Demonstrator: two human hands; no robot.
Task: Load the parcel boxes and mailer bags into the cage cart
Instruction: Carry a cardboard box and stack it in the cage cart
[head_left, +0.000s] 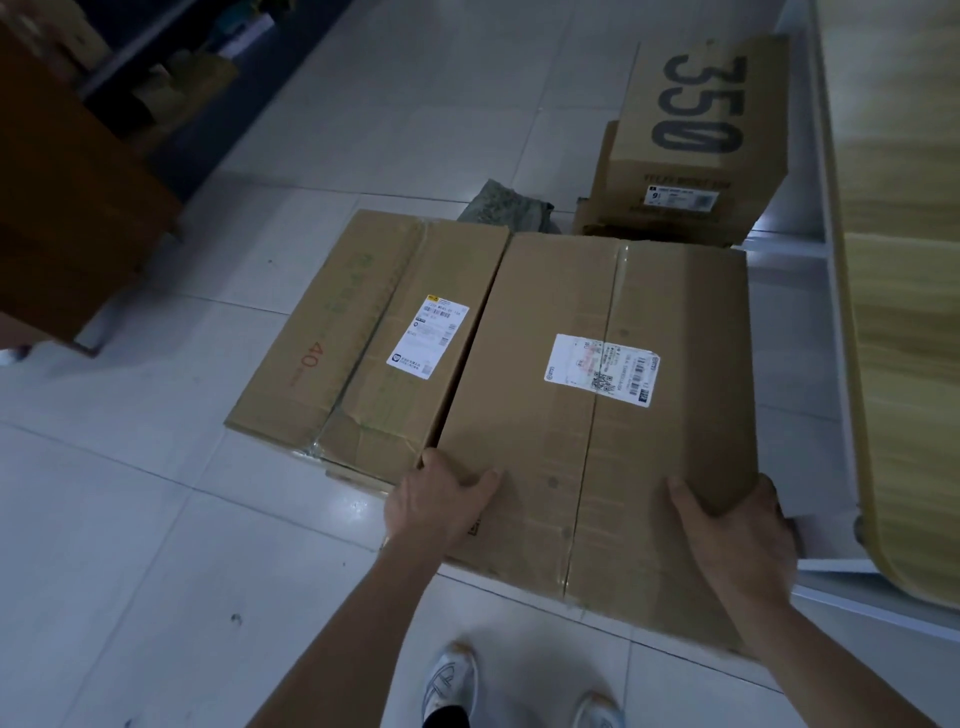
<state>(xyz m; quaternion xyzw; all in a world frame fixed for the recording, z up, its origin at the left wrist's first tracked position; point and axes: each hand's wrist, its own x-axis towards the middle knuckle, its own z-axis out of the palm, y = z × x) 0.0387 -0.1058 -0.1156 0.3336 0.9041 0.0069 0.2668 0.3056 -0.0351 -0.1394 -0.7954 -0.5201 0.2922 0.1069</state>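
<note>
On the floor (130, 493): our big box (545, 415) rests against a second box (374, 332) on its left.
Left hand (436, 504): we grip its near left corner, thumb on top.
Right hand (737, 540): fingers wrap its near right corner, thumb on top.

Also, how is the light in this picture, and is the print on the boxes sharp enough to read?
Head view: light is dim and bluish; the floor shows a faint glare patch beside the large box; wide-angle bending curves the white frame at right; "350" on the shoe box reads clearly, the shipping label print is too soft.
</note>
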